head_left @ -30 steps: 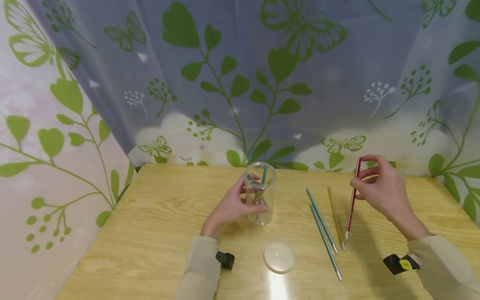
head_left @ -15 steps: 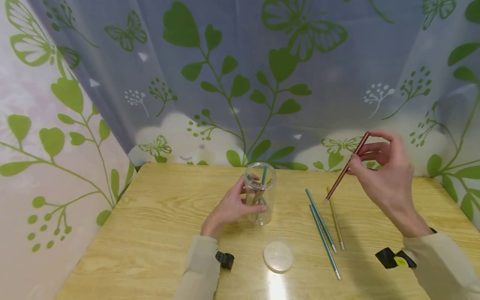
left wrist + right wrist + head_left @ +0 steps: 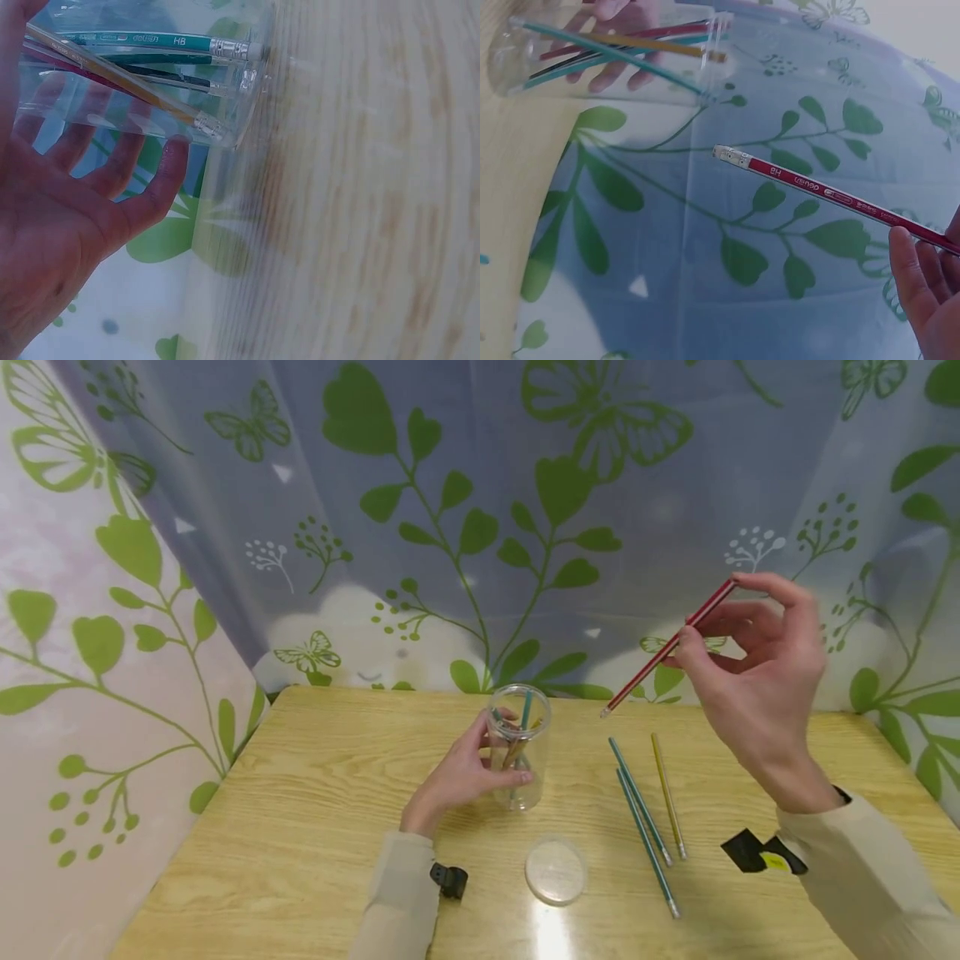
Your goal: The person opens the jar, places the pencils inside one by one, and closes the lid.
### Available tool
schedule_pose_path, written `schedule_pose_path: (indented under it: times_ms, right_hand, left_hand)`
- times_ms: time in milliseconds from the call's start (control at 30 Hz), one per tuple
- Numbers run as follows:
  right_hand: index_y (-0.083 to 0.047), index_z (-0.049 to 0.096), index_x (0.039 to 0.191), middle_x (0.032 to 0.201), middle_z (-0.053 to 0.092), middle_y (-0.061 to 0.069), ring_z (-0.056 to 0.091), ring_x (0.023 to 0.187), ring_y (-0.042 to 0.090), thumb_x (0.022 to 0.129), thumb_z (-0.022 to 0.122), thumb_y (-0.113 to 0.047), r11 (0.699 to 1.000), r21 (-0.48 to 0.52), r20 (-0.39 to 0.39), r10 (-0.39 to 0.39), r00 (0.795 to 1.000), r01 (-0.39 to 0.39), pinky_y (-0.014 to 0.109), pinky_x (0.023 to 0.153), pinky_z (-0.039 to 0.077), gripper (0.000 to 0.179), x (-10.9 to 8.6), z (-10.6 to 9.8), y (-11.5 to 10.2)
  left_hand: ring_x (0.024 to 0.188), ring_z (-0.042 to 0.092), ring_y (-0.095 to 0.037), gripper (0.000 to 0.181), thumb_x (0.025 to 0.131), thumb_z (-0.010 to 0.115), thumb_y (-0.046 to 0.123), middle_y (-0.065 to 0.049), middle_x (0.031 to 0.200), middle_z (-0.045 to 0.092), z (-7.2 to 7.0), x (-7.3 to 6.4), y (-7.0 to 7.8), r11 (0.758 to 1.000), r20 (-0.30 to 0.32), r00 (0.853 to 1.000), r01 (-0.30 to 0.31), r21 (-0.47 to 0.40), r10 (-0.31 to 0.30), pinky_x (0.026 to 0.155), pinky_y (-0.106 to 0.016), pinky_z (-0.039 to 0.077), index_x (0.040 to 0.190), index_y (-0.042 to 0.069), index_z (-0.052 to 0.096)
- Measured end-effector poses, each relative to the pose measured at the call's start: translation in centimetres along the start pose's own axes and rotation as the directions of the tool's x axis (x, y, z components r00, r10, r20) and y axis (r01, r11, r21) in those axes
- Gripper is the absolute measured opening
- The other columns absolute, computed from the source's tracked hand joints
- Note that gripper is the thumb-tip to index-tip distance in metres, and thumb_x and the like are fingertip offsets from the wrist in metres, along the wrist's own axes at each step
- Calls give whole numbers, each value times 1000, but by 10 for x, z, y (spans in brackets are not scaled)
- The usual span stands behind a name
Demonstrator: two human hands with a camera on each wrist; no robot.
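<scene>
My left hand (image 3: 465,770) grips a clear plastic jar (image 3: 531,785), which stands upright on the table with its mouth uncovered. Several pencils lean inside; the left wrist view shows a green one (image 3: 150,40) and a yellow one (image 3: 112,73), eraser ends down. Up in the air on the right, my right hand (image 3: 765,685) pinches a red pencil (image 3: 660,656) near its upper part. That pencil slants down to the left, its white eraser end (image 3: 730,155) pointing toward the jar but apart from it.
Two green pencils (image 3: 643,839) and a yellow pencil (image 3: 669,797) lie on the wooden table (image 3: 300,827) right of the jar. A round clear lid (image 3: 556,871) lies in front of it. Behind the table hangs a leaf-patterned curtain (image 3: 420,635).
My right hand has lifted the red pencil off the table and brought it up and leftward, tilting it toward the jar. The left hand and jar have stayed in place.
</scene>
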State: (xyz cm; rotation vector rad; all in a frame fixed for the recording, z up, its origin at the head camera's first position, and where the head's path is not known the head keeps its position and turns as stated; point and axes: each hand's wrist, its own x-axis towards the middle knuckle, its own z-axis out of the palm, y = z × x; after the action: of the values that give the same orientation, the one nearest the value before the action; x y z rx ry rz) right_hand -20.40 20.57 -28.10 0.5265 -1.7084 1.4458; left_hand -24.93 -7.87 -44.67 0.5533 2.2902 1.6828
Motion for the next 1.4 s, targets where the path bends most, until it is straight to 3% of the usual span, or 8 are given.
schedule_pose_path:
  times_ms: [467, 800, 1133, 1400]
  right_hand:
    - [1, 51, 131, 88, 68, 2, 70, 71, 12, 82, 63, 19, 988, 142, 52, -60, 997, 52, 24, 66, 61, 53, 11, 32, -12]
    - [0, 52, 129, 89, 68, 2, 71, 71, 13, 83, 65, 17, 983, 175, 85, -63, 994, 47, 23, 65, 61, 51, 14, 47, -14]
    - [3, 50, 131, 92, 68, 0, 71, 76, 12, 85, 67, 13, 991, 117, 163, -81, 983, 62, 22, 68, 61, 50, 13, 63, -12]
    - [8, 47, 132, 93, 67, 19, 67, 83, 4, 86, 69, 11, 992, 67, 281, -126, 952, 111, 19, 67, 60, 51, 13, 79, -1]
  left_hand:
    - [131, 54, -26, 78, 81, 88, 22, 2, 139, 58, -1, 1, 1, 1000, -5, 1000, -6, 1, 6, 98, -47, 55, 145, 31, 44]
    - [131, 54, -27, 81, 82, 88, 22, 2, 140, 57, -1, 0, -1, 1000, 3, 1000, -3, -1, 4, 98, -48, 55, 148, 26, 42]
    - [130, 55, -28, 80, 82, 88, 23, 1, 140, 57, -2, 1, 2, 1000, 9, 1000, 7, -16, -7, 95, -47, 56, 147, 28, 42]
    - [132, 53, -25, 76, 82, 88, 22, 4, 140, 56, -2, 2, 1, 1000, 2, 1000, -7, -4, 7, 102, -49, 52, 142, 38, 44]
